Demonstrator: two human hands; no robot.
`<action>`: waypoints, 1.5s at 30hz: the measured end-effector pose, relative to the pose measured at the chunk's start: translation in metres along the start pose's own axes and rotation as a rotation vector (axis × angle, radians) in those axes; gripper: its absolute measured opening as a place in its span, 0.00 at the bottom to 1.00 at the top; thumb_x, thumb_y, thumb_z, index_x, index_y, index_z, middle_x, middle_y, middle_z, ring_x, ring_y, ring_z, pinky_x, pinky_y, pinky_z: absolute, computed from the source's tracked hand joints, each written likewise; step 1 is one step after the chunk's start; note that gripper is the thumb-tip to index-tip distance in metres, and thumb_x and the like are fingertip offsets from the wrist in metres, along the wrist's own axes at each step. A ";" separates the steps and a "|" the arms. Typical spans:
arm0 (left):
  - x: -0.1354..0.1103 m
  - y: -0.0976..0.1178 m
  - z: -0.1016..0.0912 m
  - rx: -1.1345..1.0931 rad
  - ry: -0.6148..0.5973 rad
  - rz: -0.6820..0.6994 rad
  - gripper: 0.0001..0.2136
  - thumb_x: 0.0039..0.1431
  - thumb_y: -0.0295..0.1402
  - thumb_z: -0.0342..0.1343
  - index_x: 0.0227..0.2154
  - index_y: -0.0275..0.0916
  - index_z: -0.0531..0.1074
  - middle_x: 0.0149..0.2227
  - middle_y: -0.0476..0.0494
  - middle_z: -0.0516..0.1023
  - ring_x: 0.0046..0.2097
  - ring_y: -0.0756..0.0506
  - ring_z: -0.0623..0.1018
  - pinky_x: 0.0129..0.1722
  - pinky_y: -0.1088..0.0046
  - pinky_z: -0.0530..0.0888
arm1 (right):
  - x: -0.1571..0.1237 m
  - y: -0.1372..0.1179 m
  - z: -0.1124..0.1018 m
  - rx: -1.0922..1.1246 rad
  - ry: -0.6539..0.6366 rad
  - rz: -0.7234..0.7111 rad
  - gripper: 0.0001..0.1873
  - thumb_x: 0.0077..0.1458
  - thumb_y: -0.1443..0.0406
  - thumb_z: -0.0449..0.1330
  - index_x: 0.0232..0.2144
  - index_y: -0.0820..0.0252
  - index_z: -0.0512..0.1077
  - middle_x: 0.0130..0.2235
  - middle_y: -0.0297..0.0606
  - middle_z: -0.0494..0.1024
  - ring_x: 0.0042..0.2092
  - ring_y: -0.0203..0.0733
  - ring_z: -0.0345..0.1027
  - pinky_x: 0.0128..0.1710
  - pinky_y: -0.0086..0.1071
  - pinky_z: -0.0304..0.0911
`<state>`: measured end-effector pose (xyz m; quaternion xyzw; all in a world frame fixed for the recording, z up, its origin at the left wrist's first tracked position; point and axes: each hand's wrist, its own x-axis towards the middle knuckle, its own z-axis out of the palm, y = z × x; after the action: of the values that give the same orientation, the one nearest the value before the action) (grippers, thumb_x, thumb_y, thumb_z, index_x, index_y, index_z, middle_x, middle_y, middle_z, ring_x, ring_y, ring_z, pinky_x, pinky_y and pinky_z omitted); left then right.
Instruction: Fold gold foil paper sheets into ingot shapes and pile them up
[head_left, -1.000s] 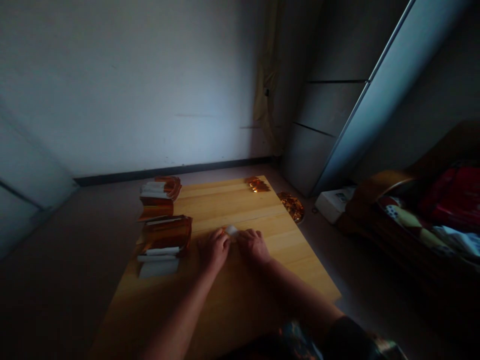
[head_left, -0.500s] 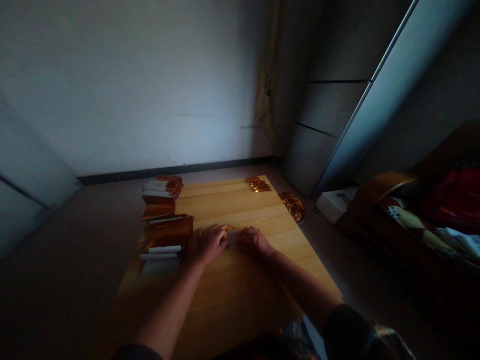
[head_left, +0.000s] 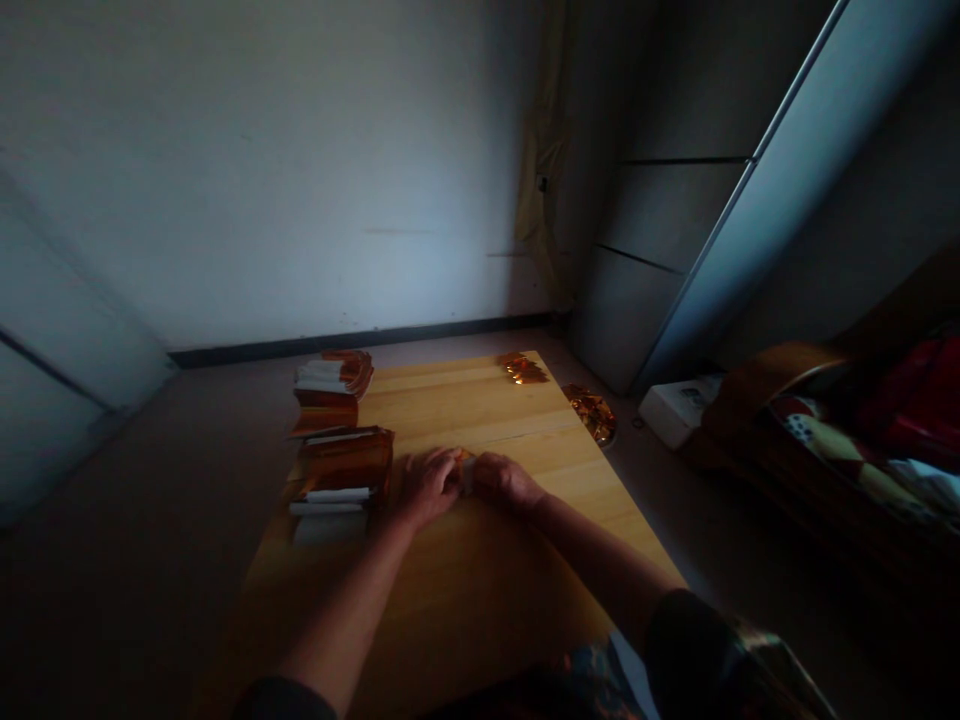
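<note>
Both hands meet near the middle of the wooden table [head_left: 480, 415]. Between them is a small sheet of foil paper [head_left: 469, 476], copper-coloured with a pale underside, partly hidden by the fingers. My left hand [head_left: 433, 484] has its fingers curled on the sheet's left edge. My right hand [head_left: 508, 482] is closed at the sheet's right side, its fingertips pressed down on it. To the left of my left hand lie stacks of copper foil paper [head_left: 345, 460] with pale backs, some folded or curled over.
Folded shiny copper pieces [head_left: 523, 369] lie at the table's far right corner. Beyond that edge, a heap of similar shiny pieces [head_left: 592, 412] sits on the floor. A white box [head_left: 671, 410] stands near a wooden seat [head_left: 795, 362] on the right, and a tall cabinet [head_left: 645, 230] stands behind.
My hands have drawn closer together over the sheet, so less of its pale side shows. The right fingers have curled in more. The view has shifted slightly.
</note>
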<state>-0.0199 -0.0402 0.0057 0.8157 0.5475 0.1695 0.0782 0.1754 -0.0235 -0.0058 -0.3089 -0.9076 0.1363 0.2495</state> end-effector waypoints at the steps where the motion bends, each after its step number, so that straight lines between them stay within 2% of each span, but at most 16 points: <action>1: 0.000 -0.001 0.000 0.004 0.004 0.004 0.21 0.53 0.35 0.53 0.52 0.45 0.65 0.56 0.41 0.69 0.58 0.39 0.66 0.56 0.51 0.58 | 0.001 0.000 0.001 0.027 0.003 -0.015 0.07 0.57 0.68 0.55 0.31 0.61 0.74 0.35 0.36 0.72 0.36 0.35 0.64 0.38 0.26 0.60; 4: -0.001 -0.002 0.001 0.017 0.020 0.017 0.22 0.53 0.36 0.53 0.53 0.45 0.64 0.56 0.42 0.69 0.58 0.39 0.66 0.56 0.52 0.58 | 0.002 0.000 0.003 0.109 0.028 -0.042 0.08 0.57 0.70 0.53 0.29 0.62 0.71 0.33 0.36 0.72 0.34 0.34 0.64 0.36 0.26 0.62; 6: -0.002 -0.002 0.002 0.023 0.025 0.025 0.22 0.52 0.35 0.53 0.53 0.46 0.64 0.56 0.42 0.69 0.57 0.40 0.66 0.56 0.53 0.58 | 0.000 0.001 0.001 0.159 0.052 -0.051 0.07 0.57 0.69 0.54 0.30 0.61 0.71 0.34 0.36 0.73 0.36 0.36 0.65 0.38 0.28 0.64; 12: -0.003 -0.001 0.002 0.030 0.047 0.029 0.21 0.53 0.34 0.52 0.52 0.46 0.64 0.56 0.43 0.69 0.58 0.39 0.66 0.56 0.52 0.57 | -0.008 0.008 -0.001 0.248 0.136 -0.052 0.14 0.58 0.69 0.51 0.46 0.60 0.71 0.48 0.44 0.73 0.49 0.40 0.66 0.50 0.35 0.63; 16: -0.003 0.001 0.000 0.019 0.029 0.030 0.21 0.52 0.32 0.52 0.52 0.45 0.64 0.56 0.43 0.69 0.58 0.40 0.65 0.56 0.52 0.57 | -0.006 0.005 0.004 0.253 0.173 -0.043 0.14 0.58 0.65 0.55 0.45 0.60 0.73 0.50 0.45 0.71 0.50 0.41 0.66 0.50 0.34 0.63; 20: -0.003 0.001 -0.003 0.005 0.011 0.030 0.20 0.53 0.34 0.52 0.51 0.45 0.65 0.56 0.42 0.69 0.59 0.40 0.65 0.56 0.51 0.57 | -0.001 0.003 0.002 0.241 0.093 -0.016 0.10 0.54 0.62 0.60 0.38 0.59 0.76 0.47 0.41 0.74 0.48 0.41 0.68 0.49 0.34 0.62; 26: -0.003 -0.002 -0.002 0.002 0.006 0.043 0.19 0.53 0.39 0.53 0.49 0.46 0.66 0.57 0.42 0.68 0.59 0.39 0.65 0.56 0.51 0.57 | 0.004 0.013 -0.007 0.169 -0.046 0.011 0.04 0.52 0.66 0.62 0.29 0.57 0.77 0.40 0.37 0.77 0.42 0.38 0.69 0.44 0.30 0.63; 30: -0.003 -0.002 -0.002 -0.001 0.014 0.049 0.18 0.54 0.40 0.53 0.49 0.46 0.67 0.56 0.42 0.69 0.58 0.39 0.65 0.56 0.53 0.58 | 0.011 0.010 -0.009 0.075 -0.121 0.124 0.04 0.52 0.67 0.61 0.31 0.58 0.77 0.35 0.35 0.75 0.37 0.35 0.68 0.37 0.25 0.61; 35: -0.002 -0.003 -0.002 -0.007 -0.033 0.023 0.22 0.54 0.40 0.52 0.53 0.45 0.63 0.57 0.41 0.68 0.59 0.39 0.64 0.57 0.50 0.55 | 0.019 -0.004 -0.012 -0.094 -0.187 0.320 0.08 0.54 0.63 0.59 0.32 0.60 0.76 0.34 0.37 0.74 0.33 0.34 0.66 0.31 0.24 0.57; 45: -0.002 -0.006 0.001 -0.008 -0.035 0.044 0.22 0.53 0.36 0.53 0.53 0.47 0.63 0.56 0.43 0.68 0.59 0.39 0.63 0.57 0.53 0.55 | 0.028 -0.017 -0.022 -0.175 -0.261 0.350 0.09 0.56 0.59 0.57 0.33 0.58 0.74 0.37 0.37 0.74 0.34 0.35 0.68 0.30 0.25 0.57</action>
<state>-0.0249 -0.0395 0.0022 0.8302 0.5271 0.1590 0.0875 0.1599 -0.0173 0.0293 -0.4618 -0.8731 0.1373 0.0748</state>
